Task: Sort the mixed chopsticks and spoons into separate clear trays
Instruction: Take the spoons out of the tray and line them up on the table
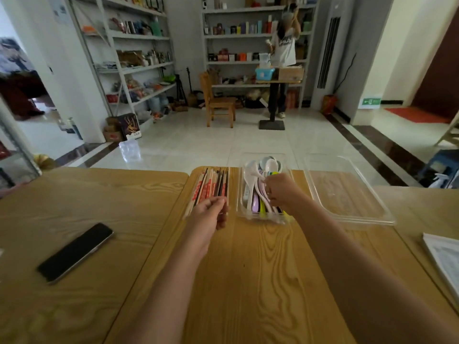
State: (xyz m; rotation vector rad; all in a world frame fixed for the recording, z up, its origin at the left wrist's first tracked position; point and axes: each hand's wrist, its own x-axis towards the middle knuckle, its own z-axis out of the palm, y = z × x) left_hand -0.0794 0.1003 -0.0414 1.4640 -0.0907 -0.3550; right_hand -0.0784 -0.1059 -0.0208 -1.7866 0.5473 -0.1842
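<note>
Three clear trays stand side by side at the far edge of the wooden table. The left tray (189,209) holds several chopsticks (211,184), some pale with red print and some dark. My left hand (211,214) rests at its near end, fingers curled around chopstick ends. The middle tray (239,194) is filled with spoons (258,180) in white, lilac, yellow and grey. My right hand (280,192) hovers over those spoons, fingers pinched on a lilac handle. The right tray (347,192) has nothing in it.
A black phone (75,252) lies on the table to the left. Printed papers (444,256) sit at the right edge. Beyond the table are tiled floor, a wooden chair (218,100), shelving, and a person (285,45) standing at a small stand.
</note>
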